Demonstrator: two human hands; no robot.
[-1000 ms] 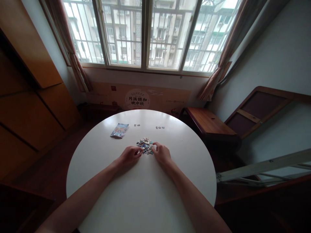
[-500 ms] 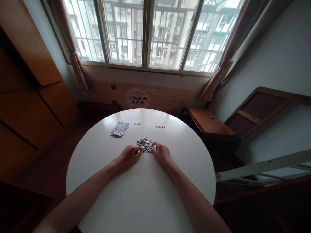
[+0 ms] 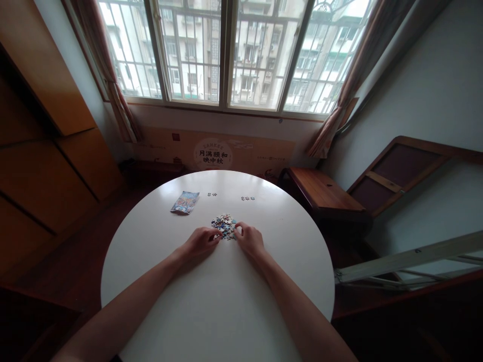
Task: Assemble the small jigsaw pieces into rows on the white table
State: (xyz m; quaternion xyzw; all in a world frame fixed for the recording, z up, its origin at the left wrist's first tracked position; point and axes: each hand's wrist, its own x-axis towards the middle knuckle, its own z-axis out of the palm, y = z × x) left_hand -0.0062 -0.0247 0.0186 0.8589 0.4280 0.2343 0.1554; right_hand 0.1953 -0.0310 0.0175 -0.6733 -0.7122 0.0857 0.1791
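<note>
A heap of small jigsaw puzzle pieces, blue, white and multicoloured, lies between my hands near the middle of the round white table. My left hand rests at the heap's lower left edge, fingers curled and thumb and forefinger pinched together. At the right edge, my right hand has its thumb and forefinger bent towards each other against the pieces. Whatever lies between the fingertips of either hand is too small to tell.
Farther back lie a small group of puzzle pieces and a short row of pieces. A colourful printed packet is at the left. Beyond the table's right edge stands a wooden bench; a barred window is ahead.
Both hands stay at the heap with hardly any finger movement. The whole view has shifted very slightly.
</note>
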